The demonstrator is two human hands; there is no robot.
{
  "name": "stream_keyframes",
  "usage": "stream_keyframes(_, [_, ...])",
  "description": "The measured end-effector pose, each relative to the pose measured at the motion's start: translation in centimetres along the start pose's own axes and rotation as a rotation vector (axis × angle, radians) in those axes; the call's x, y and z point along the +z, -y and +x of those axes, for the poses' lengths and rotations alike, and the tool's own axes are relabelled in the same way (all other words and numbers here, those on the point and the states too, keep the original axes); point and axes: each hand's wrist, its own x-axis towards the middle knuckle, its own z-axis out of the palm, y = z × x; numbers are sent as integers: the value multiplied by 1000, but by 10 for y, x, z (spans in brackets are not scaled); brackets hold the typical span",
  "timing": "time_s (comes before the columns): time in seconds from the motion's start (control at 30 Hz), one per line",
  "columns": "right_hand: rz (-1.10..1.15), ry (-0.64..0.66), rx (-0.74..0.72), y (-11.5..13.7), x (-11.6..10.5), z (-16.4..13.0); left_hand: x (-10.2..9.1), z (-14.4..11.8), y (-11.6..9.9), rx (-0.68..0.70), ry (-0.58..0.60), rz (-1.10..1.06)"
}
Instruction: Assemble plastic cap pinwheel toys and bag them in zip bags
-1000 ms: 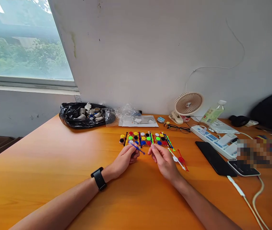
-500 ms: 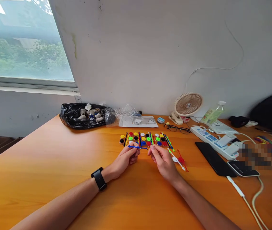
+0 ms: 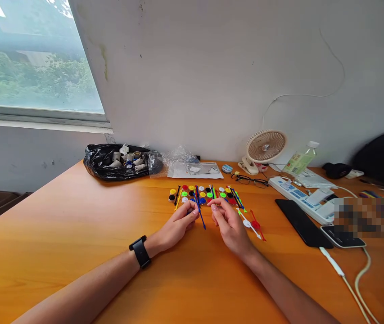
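Observation:
A slim blue arrow (image 3: 202, 219) is pinched between the thumb and fingers of my left hand (image 3: 181, 224), its tip pointing down toward me. My right hand (image 3: 229, 222) is a short way to the right, thumb and index fingertip drawn together; whatever may be between them is too small to make out. Just beyond both hands lie rows of coloured discs (image 3: 209, 195) with thin arrows (image 3: 235, 198) among them. Right of my right hand are a white arrow (image 3: 254, 231) with a white disc (image 3: 246, 223) and a red arrow (image 3: 262, 233) with a red disc (image 3: 255, 224).
At the back stand a black plastic bag (image 3: 93, 164) of small items, clear wrapping (image 3: 180, 157), glasses (image 3: 250, 181), a clip fan (image 3: 266, 147) and a bottle (image 3: 301, 158). A power strip (image 3: 289, 191), a black phone (image 3: 301, 222) and cables (image 3: 360, 281) occupy the right side.
The blue arrow in my left hand has swung from lying crosswise to pointing down toward me. My right hand stays in nearly the same place.

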Motion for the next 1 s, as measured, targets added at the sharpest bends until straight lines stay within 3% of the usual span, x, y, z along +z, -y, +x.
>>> stream_keyframes(0.17, [80, 157, 20, -4, 5, 1, 5, -3, -5, 126, -9, 264])
stream_keyframes(0.4, [135, 36, 46, -14, -2, 11, -3, -4, -1, 79, -29, 406])
stream_keyframes(0.6, [130, -10, 12, -9, 0, 8, -5, 5, 15, 121, -62, 226])
stream_keyframes(0.73, [105, 31, 19, -5, 1, 4, -4, 6, 10, 100, -93, 114])
stream_keyframes(1.0, [-31, 151, -106, 5, 3, -4, -2, 5, 0, 101, -87, 72])
